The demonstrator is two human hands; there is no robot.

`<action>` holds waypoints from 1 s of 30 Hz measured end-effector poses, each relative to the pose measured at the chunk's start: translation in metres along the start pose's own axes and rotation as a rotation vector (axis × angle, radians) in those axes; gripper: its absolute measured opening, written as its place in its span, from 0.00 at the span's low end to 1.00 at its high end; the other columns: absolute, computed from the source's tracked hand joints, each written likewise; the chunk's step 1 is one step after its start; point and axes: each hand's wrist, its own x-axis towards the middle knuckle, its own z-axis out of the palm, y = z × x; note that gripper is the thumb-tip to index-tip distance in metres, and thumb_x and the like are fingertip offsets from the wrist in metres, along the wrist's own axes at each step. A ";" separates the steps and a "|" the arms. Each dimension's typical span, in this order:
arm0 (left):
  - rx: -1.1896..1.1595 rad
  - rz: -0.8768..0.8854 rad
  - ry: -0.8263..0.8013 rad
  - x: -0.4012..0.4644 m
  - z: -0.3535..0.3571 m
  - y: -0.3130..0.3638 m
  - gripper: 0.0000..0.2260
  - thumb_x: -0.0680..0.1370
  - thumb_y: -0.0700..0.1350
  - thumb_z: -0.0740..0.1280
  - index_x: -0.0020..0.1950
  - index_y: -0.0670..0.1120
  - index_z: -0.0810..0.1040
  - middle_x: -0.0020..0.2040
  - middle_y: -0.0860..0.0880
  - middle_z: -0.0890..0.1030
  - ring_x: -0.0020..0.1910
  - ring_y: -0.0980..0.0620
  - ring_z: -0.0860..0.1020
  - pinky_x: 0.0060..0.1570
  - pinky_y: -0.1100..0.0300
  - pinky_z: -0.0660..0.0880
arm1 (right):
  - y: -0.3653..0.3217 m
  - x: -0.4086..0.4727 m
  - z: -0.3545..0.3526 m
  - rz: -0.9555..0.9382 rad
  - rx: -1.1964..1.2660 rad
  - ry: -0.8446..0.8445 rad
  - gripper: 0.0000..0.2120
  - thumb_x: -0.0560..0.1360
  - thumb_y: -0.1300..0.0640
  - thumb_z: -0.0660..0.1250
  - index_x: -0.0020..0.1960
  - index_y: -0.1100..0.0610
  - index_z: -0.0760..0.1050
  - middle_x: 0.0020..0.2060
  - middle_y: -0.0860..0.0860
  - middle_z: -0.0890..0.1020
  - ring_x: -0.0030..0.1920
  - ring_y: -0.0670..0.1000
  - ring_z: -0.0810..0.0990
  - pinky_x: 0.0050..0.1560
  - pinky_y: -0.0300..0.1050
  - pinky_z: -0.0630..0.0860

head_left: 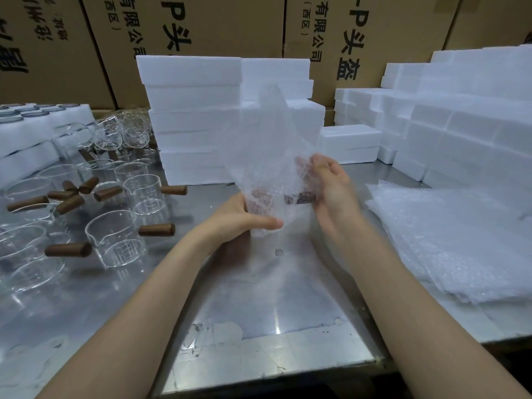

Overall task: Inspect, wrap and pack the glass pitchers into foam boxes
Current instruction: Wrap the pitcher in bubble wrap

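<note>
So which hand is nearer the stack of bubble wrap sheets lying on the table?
Right. The right hand is just left of the stack of bubble wrap sheets; the left hand is farther left, beyond the wrapped pitcher both hold.

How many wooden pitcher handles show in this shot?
9 clear: seven unwrapped handles on the left table area, two upright by the back pitchers, plus one inside the bubble wrap. Clustered stubs may hide more.
</note>
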 end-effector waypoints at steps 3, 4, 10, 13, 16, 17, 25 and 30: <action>0.033 0.012 0.019 -0.001 0.003 0.002 0.07 0.71 0.35 0.74 0.43 0.46 0.81 0.35 0.57 0.83 0.35 0.63 0.81 0.35 0.72 0.72 | 0.002 -0.004 0.004 -0.037 -0.158 -0.061 0.05 0.77 0.52 0.65 0.44 0.52 0.75 0.45 0.52 0.81 0.50 0.53 0.78 0.59 0.55 0.73; 0.036 0.018 0.027 -0.002 0.004 0.003 0.08 0.71 0.35 0.74 0.43 0.46 0.80 0.34 0.57 0.83 0.35 0.63 0.80 0.35 0.73 0.73 | 0.001 -0.005 0.005 -0.046 -0.222 -0.073 0.05 0.77 0.52 0.66 0.44 0.52 0.75 0.46 0.53 0.80 0.51 0.54 0.78 0.61 0.55 0.72; -0.009 0.070 0.082 -0.003 0.009 0.006 0.16 0.71 0.32 0.73 0.57 0.42 0.79 0.53 0.44 0.83 0.52 0.51 0.81 0.51 0.64 0.76 | 0.003 -0.012 0.008 -0.207 -0.439 -0.174 0.07 0.75 0.57 0.68 0.39 0.49 0.78 0.32 0.41 0.79 0.33 0.40 0.76 0.38 0.36 0.74; -0.048 0.119 0.048 -0.004 0.011 0.006 0.18 0.72 0.34 0.73 0.61 0.43 0.78 0.56 0.48 0.83 0.52 0.60 0.81 0.46 0.71 0.75 | 0.006 -0.013 0.009 -0.247 -0.513 -0.195 0.11 0.75 0.62 0.68 0.37 0.49 0.78 0.30 0.40 0.79 0.33 0.40 0.77 0.37 0.36 0.75; -0.106 0.169 0.033 -0.006 0.012 0.007 0.16 0.73 0.35 0.72 0.60 0.47 0.79 0.53 0.55 0.83 0.52 0.62 0.80 0.47 0.73 0.73 | 0.009 -0.013 0.011 -0.276 -0.609 -0.214 0.15 0.73 0.63 0.69 0.34 0.45 0.77 0.32 0.40 0.80 0.40 0.44 0.79 0.46 0.43 0.76; -0.117 0.179 0.028 -0.006 0.012 0.007 0.16 0.74 0.35 0.71 0.59 0.47 0.79 0.53 0.55 0.83 0.54 0.61 0.80 0.48 0.73 0.73 | 0.009 -0.013 0.011 -0.276 -0.646 -0.219 0.15 0.73 0.62 0.69 0.34 0.45 0.77 0.34 0.41 0.80 0.42 0.45 0.79 0.48 0.43 0.76; -0.173 0.163 0.056 0.003 0.011 0.001 0.20 0.72 0.45 0.70 0.63 0.43 0.78 0.59 0.47 0.82 0.61 0.52 0.79 0.64 0.55 0.72 | 0.011 -0.014 0.008 -0.238 -0.982 -0.264 0.14 0.70 0.62 0.65 0.31 0.46 0.73 0.39 0.50 0.76 0.36 0.49 0.73 0.38 0.41 0.66; -0.222 0.087 0.188 0.010 0.015 -0.005 0.14 0.76 0.40 0.68 0.61 0.41 0.79 0.57 0.45 0.83 0.58 0.49 0.80 0.64 0.52 0.73 | 0.011 -0.015 0.008 -0.200 -0.908 -0.256 0.16 0.73 0.61 0.64 0.31 0.44 0.75 0.27 0.40 0.76 0.31 0.40 0.72 0.38 0.39 0.67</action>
